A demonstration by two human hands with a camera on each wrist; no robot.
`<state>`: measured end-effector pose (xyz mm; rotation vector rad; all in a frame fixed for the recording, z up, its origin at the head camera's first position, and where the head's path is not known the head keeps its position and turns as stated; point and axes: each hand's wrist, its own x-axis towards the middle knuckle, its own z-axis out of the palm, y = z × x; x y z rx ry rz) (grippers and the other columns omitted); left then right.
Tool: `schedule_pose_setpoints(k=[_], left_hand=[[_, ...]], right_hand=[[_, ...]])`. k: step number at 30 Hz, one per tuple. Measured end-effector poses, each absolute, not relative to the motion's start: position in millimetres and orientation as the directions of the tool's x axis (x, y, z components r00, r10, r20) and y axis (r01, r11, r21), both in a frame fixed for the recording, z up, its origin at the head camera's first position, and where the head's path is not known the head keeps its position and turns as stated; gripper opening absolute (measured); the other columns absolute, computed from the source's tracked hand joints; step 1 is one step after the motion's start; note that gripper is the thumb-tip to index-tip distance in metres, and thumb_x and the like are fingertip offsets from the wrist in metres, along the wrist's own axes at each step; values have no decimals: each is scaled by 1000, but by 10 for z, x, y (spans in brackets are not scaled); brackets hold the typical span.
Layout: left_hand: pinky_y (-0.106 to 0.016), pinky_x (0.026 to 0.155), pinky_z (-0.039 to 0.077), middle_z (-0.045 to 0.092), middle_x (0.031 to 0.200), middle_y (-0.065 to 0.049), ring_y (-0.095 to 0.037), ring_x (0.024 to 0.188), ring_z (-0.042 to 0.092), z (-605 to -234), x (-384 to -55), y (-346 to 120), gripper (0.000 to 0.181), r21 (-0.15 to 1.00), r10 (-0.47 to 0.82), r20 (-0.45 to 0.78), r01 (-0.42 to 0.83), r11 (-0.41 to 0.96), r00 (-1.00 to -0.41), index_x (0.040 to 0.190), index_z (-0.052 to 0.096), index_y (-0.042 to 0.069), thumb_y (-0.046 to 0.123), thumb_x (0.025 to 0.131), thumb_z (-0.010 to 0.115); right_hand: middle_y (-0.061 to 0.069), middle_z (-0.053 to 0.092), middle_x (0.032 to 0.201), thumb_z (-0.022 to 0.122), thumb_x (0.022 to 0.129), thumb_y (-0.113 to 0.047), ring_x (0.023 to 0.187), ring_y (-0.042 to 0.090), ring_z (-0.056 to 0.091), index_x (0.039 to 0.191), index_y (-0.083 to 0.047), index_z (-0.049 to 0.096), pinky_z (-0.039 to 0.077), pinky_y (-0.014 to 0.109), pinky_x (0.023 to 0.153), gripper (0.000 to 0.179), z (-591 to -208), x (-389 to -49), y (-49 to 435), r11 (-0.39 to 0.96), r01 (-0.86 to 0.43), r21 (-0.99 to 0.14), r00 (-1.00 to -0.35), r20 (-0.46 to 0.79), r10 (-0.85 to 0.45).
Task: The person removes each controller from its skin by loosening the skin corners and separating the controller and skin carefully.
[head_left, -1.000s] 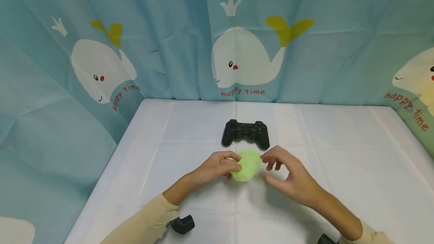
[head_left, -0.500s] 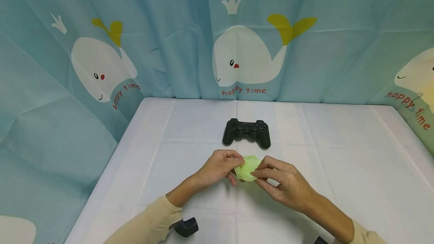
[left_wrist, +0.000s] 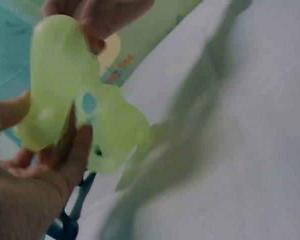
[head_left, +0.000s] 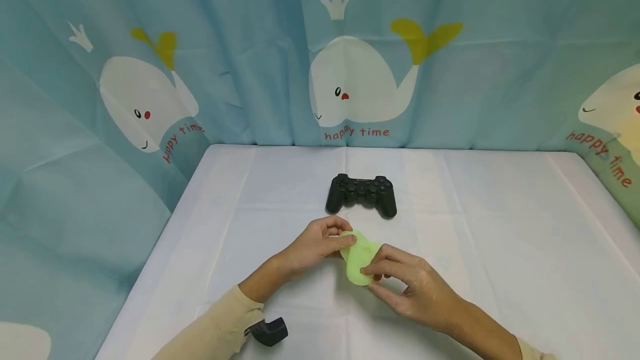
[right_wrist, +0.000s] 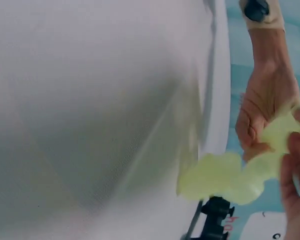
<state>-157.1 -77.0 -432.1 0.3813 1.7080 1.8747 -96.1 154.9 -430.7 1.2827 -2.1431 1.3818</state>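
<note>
A soft, translucent light-green silicone cover (head_left: 356, 265) is held between both hands above the white table. In the left wrist view the cover (left_wrist: 55, 70) has a long rounded lobe, a second floppy lobe and a round hole. My left hand (head_left: 316, 246) pinches its left upper edge between thumb and fingers. At its lower right side, my right hand (head_left: 412, 279) grips it with thumb and fingertips. Seen from the right wrist, the cover (right_wrist: 210, 175) hangs in loose lobes. A black game controller (head_left: 361, 196) lies on the table just beyond the hands.
The white-covered table (head_left: 510, 238) meets a light-blue curtain (head_left: 250, 60) printed with whales at its back and sides. A black wrist-worn device (head_left: 270, 331) sticks out by the left sleeve (head_left: 220, 321).
My right hand has come in from the right, taken hold of the silicone cover and moved downward. The cover has turned from a rounded bunch into a longer shape. The controller stays put.
</note>
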Motion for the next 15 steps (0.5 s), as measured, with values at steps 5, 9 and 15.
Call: schedule_pose_setpoints(k=[5, 9, 15], left_hand=[[-27, 80, 54, 59, 105, -13, -18, 90, 66, -4262, -1600, -856, 37, 948, 644, -186, -308, -82, -742, 129, 45, -12, 3, 97, 54], [-29, 81, 55, 51, 116, -14, -22, 91, 65, -4187, -1593, -856, 42, 941, 686, -162, -321, -110, -709, 131, 40, -14, -4, 91, 49], [-28, 81, 53, 49, 126, -20, -21, 100, 58, -4086, -1590, -789, 49, 965, 761, -71, -237, -111, -645, 129, 43, -12, -3, 81, 47]], right_hand=[[-12, 58, 106, 81, 89, -13, 90, 7, 59, 114, -21, 64, 51, 23, 76, 32, -4270, -926, 1583, 335, -700, -631, -696, 496, -519], [-4, 48, 139, 79, 90, -21, 125, 20, 49, 144, -22, 44, 45, 46, 98, 65, -4285, -1013, 1646, 433, -453, -779, -849, 230, -475], [4, 40, 150, 78, 91, -29, 136, 35, 39, 158, -31, 22, 31, 66, 105, 87, -4320, -1132, 1700, 348, -159, -924, -786, -95, -611]])
